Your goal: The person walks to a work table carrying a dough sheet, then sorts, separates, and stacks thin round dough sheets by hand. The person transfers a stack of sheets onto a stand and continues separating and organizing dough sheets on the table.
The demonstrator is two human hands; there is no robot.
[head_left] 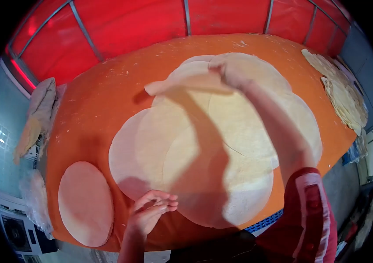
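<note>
Lone dough round lies left of the dough pile; left hand, fingertips bunched together, at the pile's near edge; blurred pale sheet over its far part; right hand there, finger grip indeterminable.

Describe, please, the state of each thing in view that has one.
Left hand, fingers bent, nothing visibly held
Right hand, blurred, grip unclear
Overlapping round dough sheets, mostly spread flat
Separate dough sheet, flat, apart from the others
Thin sheets at right, piled unevenly
Orange tabletop, flecked with pale specks
Clear plastic at left, crumpled
</note>
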